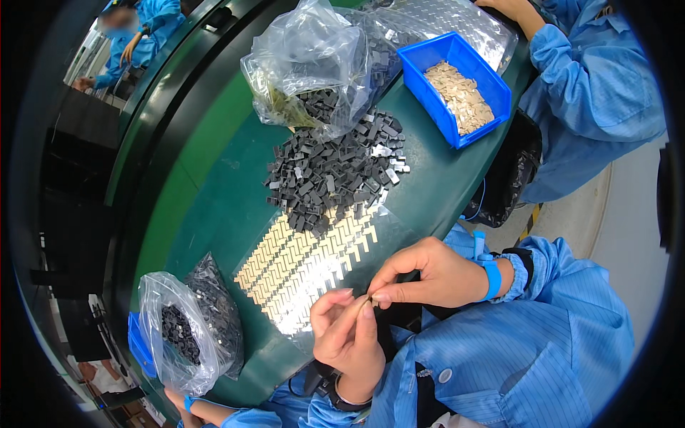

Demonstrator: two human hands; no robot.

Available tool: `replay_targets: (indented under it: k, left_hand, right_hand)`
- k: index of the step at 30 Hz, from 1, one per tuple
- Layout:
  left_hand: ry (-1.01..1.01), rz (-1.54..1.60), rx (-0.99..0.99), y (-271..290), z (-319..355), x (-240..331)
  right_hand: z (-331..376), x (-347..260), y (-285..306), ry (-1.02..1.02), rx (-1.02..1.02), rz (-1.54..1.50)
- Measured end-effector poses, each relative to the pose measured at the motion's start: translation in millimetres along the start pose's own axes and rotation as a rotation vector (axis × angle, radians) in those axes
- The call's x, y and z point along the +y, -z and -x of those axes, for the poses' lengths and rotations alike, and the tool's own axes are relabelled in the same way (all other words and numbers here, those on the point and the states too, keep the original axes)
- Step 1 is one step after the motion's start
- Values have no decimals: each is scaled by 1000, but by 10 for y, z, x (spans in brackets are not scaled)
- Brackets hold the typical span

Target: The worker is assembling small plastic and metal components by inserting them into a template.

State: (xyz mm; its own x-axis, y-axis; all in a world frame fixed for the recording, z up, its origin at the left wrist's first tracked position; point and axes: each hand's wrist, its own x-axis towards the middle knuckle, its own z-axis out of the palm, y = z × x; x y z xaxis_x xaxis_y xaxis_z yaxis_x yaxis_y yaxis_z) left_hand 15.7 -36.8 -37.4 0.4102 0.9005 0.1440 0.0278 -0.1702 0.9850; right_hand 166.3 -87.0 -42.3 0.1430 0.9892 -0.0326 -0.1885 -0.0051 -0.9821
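Observation:
My left hand (pixel 349 339) and my right hand (pixel 434 272) meet fingertip to fingertip near the table's front edge. Both are closed in a pinch over something very small; a dark speck shows between the fingers, too tiny to name. Just beyond my left hand lies a clear plastic sheet with rows of small tan, angled pieces (pixel 292 260). A heap of small dark grey plastic parts (pixel 335 171) covers the sheet's far edge.
Behind the heap, a clear plastic bag (pixel 307 60) holds more dark parts. A blue bin (pixel 492 132) of tan pieces stands at far right, by a co-worker's sleeve (pixel 599 85). Another open bag (pixel 207 328) of dark parts sits at left, near another person's hand (pixel 207 411).

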Motion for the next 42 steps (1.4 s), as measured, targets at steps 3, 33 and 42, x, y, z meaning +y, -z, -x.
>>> replay_targets:
  k: [3, 33, 42]
  left_hand:
    - [-44, -3, 36, 7, 3, -12]
    - [-224, -141, -51, 173, -175, -8]
    - [-812, -711, -266, 184, -283, 87]
  right_hand:
    - [13, -27, -14, -5, -7, -15]
    - [-53, -720, 1618, 370, 650, 1649]
    - [-55, -666, 1223, 578, 610, 1236]
